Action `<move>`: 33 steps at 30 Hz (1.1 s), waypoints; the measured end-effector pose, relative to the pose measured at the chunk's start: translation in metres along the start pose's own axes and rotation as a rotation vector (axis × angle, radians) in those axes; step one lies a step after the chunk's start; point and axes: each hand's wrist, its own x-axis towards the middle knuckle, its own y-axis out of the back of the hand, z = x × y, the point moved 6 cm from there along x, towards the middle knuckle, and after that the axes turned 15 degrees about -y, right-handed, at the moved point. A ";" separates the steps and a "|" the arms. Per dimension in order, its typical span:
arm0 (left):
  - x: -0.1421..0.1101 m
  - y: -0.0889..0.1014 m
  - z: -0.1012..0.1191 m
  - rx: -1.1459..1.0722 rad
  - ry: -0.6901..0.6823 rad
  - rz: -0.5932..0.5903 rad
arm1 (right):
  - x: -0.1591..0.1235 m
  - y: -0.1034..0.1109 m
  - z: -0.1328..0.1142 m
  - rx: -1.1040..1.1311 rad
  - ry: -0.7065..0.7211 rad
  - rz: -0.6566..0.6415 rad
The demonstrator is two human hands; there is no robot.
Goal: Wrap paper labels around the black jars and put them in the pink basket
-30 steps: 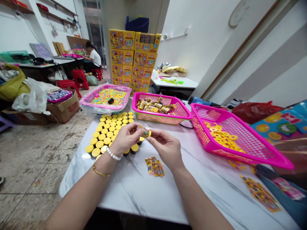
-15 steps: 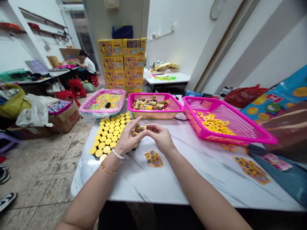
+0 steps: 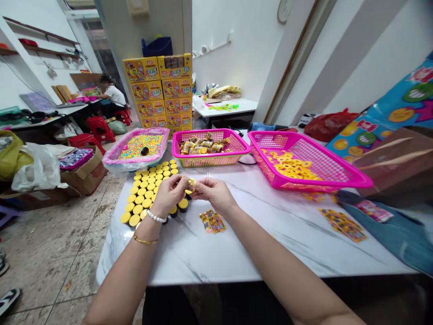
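Note:
My left hand (image 3: pixel 170 194) and my right hand (image 3: pixel 214 195) meet above the table, fingertips closed together. Between them is a small yellow printed item (image 3: pixel 191 184), mostly covered by fingers, so its exact kind is unclear. Just left of and beneath my left hand, rows of dark jars with yellow lids (image 3: pixel 141 200) stand close together; my wrist hides some of them. Nearer me, below the right hand, lies a small pile of printed yellow-orange packets (image 3: pixel 213 221) on the white marbled table (image 3: pixel 237 257).
Along the back stand a tray of colourful beads (image 3: pixel 140 147), a pink basket of small labelled bottles (image 3: pixel 206 146) and a pink basket of yellow rings (image 3: pixel 294 166). More packets (image 3: pixel 342 224) lie at right. Stacked yellow boxes (image 3: pixel 157 92) rise behind; a seated person (image 3: pixel 113 95) works farther off.
The view has swung a little to the right. My fingers have drawn together around the small yellow item, which showed more of its printed side earlier.

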 end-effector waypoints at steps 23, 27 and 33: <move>-0.015 -0.018 -0.022 -0.456 0.401 0.019 | -0.021 -0.009 -0.011 -0.175 0.275 0.001; -0.015 -0.020 -0.020 -0.533 0.386 0.007 | -0.017 -0.002 -0.006 -0.148 0.271 0.048; -0.014 -0.015 -0.020 -0.501 0.366 0.128 | 0.021 0.016 -0.074 -0.267 0.371 0.236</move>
